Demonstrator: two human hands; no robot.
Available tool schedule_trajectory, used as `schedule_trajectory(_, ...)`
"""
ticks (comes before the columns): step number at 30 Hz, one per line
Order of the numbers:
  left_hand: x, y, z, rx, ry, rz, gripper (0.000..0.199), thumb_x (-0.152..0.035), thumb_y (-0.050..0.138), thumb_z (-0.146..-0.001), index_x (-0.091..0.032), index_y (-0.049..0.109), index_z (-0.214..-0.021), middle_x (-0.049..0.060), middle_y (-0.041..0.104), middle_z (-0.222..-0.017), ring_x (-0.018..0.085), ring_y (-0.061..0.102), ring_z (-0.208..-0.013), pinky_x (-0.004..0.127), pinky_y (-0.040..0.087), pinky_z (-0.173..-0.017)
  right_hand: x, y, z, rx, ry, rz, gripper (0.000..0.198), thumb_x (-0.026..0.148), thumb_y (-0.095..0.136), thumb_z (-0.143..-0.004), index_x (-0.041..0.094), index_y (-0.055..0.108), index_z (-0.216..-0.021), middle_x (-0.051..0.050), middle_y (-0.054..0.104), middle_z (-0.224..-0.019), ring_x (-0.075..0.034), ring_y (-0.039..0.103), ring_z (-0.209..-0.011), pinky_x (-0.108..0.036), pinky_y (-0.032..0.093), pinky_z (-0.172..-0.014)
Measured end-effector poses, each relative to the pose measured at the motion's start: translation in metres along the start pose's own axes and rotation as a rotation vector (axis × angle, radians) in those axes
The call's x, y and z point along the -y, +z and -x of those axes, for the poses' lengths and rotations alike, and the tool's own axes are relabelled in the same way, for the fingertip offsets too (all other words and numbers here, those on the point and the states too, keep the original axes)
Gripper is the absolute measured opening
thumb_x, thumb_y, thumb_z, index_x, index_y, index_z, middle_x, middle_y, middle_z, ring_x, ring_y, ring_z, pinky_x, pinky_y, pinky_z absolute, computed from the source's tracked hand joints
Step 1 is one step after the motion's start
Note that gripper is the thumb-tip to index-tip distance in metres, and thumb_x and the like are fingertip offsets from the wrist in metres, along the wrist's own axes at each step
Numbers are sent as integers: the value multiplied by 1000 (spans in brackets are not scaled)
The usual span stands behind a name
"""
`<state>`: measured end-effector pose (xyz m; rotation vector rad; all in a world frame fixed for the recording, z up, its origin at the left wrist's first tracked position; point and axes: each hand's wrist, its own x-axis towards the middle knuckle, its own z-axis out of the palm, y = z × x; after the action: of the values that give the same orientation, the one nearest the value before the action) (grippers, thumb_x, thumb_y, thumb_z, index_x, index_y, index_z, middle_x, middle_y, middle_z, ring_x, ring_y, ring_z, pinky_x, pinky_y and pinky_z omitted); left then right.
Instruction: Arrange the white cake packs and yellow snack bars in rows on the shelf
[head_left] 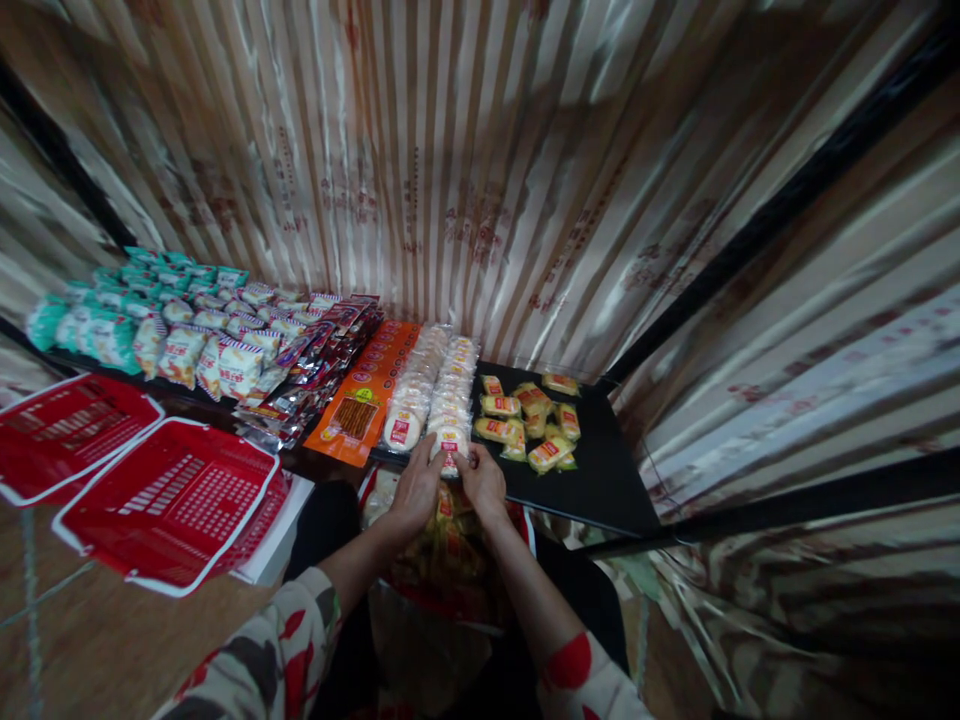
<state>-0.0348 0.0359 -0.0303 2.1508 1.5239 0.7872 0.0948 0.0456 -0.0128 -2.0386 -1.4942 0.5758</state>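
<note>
Two bare hands: the left hand [418, 482] and right hand [484, 482] are holding a white packet [451, 455] between them, at the near end of the right row.
Round white packets [415, 385], two rows: running from near to far.
Yellow packets [551, 452], loose: lying to the right on a black shelf [600, 490].
Orange packet [364, 395]: lying just left of the rows.
Farther left: dark, shiny packets [322, 365], white bags [225, 368] and teal bags [112, 340] are crowding together.
Red baskets [180, 500], two: sitting near left.
Striped curtain [450, 180]: hanging at the far side.

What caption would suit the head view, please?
Left hand and right hand hold a white snack packet near yellow packets.
</note>
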Motion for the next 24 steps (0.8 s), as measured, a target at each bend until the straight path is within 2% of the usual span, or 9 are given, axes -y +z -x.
schedule_trajectory(3, -1, -1, -7, -10, -18, 1, 38, -16, 32, -89, -15, 46, -124, 11, 34, -142, 21, 28, -132, 38, 31, -107, 2, 2, -4, -15, -1, -62, 26, 37, 49, -79, 19, 61, -94, -1, 65, -78, -15, 59, -69, -24, 41, -63)
schedule_trajectory(9, 0, 1, -7, -73, -12, -57, 32, -19, 36, -89, -17, 52, -117, 10, 41, -136, 22, 31, -130, 39, 33, -105, -3, 12, -6, -76, -59, -50, 29, 35, 52, -77, 15, 59, -97, -6, 64, -85, -17, 58, -73, -25, 42, -66)
schedule_trajectory(13, 3, 5, 1, -89, 85, -119, 32, -15, 42, -84, -16, 53, -114, 13, 44, -129, 25, 37, -123, 41, 37, -101, -8, 18, -4, -128, -151, -12, 28, 31, 52, -76, 16, 60, -99, -8, 63, -89, -20, 56, -81, -28, 42, -73)
schedule_trajectory(17, 5, 6, 1, -94, 129, -143, 36, -11, 41, -83, -16, 51, -118, 13, 45, -127, 25, 38, -121, 42, 39, -99, -11, 21, -5, -193, -179, 60, 31, 31, 52, -76, 14, 60, -101, -13, 62, -96, -25, 54, -92, -34, 40, -81)
schedule_trajectory(21, 7, 6, 1, -99, 175, -139, 39, -9, 39, -82, -15, 49, -119, 13, 44, -127, 25, 37, -122, 44, 37, -101, -12, 23, -6, -208, -168, 3, 38, 37, 52, -77, 12, 60, -104, -13, 61, -95, -25, 53, -90, -36, 41, -82)
schedule_trajectory(24, 9, 6, 12, -143, 206, -121, 38, -8, 38, -81, -12, 51, -116, 14, 44, -126, 24, 37, -121, 42, 37, -102, -14, 23, -2, -237, -169, -99, 46, 42, 52, -77, 10, 56, -110, -14, 60, -97, -23, 54, -88, -37, 42, -81)
